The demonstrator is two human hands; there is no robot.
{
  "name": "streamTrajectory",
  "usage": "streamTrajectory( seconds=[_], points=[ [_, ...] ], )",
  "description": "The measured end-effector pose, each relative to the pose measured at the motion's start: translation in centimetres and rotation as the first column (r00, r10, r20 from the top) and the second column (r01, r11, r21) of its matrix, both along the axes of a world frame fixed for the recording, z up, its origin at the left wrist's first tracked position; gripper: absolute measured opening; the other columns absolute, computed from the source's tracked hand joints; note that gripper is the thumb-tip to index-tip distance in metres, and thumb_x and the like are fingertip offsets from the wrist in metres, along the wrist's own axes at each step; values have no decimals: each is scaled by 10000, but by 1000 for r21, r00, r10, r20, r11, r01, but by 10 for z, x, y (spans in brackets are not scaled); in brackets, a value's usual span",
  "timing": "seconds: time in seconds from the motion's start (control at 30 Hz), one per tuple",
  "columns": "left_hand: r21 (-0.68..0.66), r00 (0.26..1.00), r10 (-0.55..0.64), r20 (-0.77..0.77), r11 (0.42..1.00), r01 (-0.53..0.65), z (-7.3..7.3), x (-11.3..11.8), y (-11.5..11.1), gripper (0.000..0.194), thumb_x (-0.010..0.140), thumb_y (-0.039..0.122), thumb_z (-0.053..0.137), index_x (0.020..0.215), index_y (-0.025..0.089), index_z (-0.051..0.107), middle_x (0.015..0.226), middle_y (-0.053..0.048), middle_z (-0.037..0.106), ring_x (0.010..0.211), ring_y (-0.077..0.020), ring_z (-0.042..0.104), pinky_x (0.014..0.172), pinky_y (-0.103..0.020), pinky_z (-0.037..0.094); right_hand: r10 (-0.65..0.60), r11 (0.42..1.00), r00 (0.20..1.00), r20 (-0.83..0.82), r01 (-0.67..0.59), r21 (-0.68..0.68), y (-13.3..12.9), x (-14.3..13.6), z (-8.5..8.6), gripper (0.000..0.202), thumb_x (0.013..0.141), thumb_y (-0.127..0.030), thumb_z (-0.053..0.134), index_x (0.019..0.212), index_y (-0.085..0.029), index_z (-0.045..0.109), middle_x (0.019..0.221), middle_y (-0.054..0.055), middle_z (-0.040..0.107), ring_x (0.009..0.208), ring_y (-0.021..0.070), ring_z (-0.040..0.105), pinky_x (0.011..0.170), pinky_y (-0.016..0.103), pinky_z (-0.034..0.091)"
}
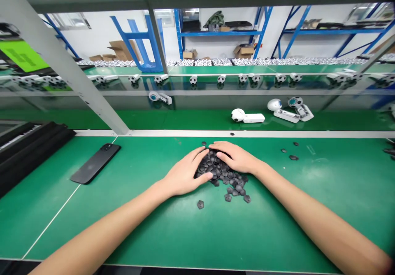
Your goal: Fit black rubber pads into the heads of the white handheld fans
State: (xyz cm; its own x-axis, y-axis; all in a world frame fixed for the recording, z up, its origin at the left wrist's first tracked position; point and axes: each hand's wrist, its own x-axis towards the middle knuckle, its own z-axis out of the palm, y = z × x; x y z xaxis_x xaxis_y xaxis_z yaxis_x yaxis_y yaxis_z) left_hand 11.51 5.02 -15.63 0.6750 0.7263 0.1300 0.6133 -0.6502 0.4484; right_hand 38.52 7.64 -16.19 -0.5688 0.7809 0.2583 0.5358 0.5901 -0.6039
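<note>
A pile of small black pentagon-shaped pieces [217, 168] lies on the green tabletop [148, 229]. My left hand [187, 172] curves around the pile's left side, fingers apart, its thumb touching the front pieces. From the far right side my right hand [234, 155] rests against the pile with its fingers spread and partly over it. Neither hand grips a piece. Several pieces spill toward the front right, and a loose piece [200, 204] sits apart in front of my left hand. Some of the pile is hidden under the fingers.
A black phone [96, 164] lies at left beside black strips [37, 151]. Past the white ledge [185, 134] are white devices with football-patterned heads [248, 116]. More stand in a row behind. A slanted grey post [92, 98] rises at left. Loose pieces [293, 157] lie at right.
</note>
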Motion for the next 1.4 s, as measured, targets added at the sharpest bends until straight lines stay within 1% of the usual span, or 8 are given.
streamTrajectory(
  seconds=[0.17,0.3,0.43,0.57,0.7,0.83,1.13,1.4],
  points=[
    [89,996,-78,-39,993,81,2,-2,-40,1054,825,783,631,1654,268,234,1738,-137,147,1595,-419,157,1282,-673,184,12,992,990,-144,-29,-119,-33,1,7,533,1095,-514,366,1582,-313,445,1609,24,467,1501,277,405,1251,534,323],
    [106,994,-1,-113,994,13,-7,-13,-61,1336,644,925,652,1678,243,149,1745,-165,78,1586,-498,57,1250,-740,148,-21,1000,992,125,23,-12,-73,4,5,964,851,-730,694,1649,-361,300,1716,33,233,1586,401,125,1270,672,106],
    [106,992,68,-103,993,-57,-14,-4,-38,1371,651,944,620,1682,203,103,1743,-188,50,1590,-488,35,1260,-703,173,-152,986,958,245,132,98,-80,-3,-4,1125,754,-794,733,1663,-323,268,1723,103,192,1570,467,111,1223,747,107],
    [54,993,-74,-90,995,79,-10,18,5,1380,651,930,643,1657,116,164,1717,-236,160,1591,-450,119,1280,-629,214,-170,978,958,230,137,155,-58,-10,-7,981,832,-693,728,1619,-239,358,1637,160,384,1496,432,330,1197,666,279],
    [50,978,-207,-29,977,208,1,31,19,1005,804,798,653,1529,151,400,1545,-210,468,1468,-383,388,1220,-552,354,-181,968,961,209,136,213,-48,-11,-2,567,912,-533,717,1357,-207,588,1388,151,605,1252,369,533,1040,558,444],
    [110,963,-265,-55,957,270,7,34,12,603,972,629,564,1354,164,518,1312,-161,590,1182,-321,544,1024,-487,485,-137,972,966,220,88,217,-52,-9,1,323,968,-411,680,1200,-196,614,1207,112,645,1037,284,576,916,431,492],
    [218,937,-279,-208,921,323,3,62,25,223,1011,400,509,1022,190,581,1006,-92,653,881,-253,629,684,-339,478,-266,939,897,353,159,304,-60,17,-3,192,1039,-361,537,1065,-212,655,933,58,626,821,205,583,608,286,312],
    [144,978,-209,9,968,206,-3,145,38,150,949,324,546,948,186,604,918,-87,706,764,-254,680,653,-323,467,-333,932,937,100,312,182,-48,81,-5,250,977,-297,553,748,-199,540,699,-8,562,627,145,491,613,292,296]
  ],
)
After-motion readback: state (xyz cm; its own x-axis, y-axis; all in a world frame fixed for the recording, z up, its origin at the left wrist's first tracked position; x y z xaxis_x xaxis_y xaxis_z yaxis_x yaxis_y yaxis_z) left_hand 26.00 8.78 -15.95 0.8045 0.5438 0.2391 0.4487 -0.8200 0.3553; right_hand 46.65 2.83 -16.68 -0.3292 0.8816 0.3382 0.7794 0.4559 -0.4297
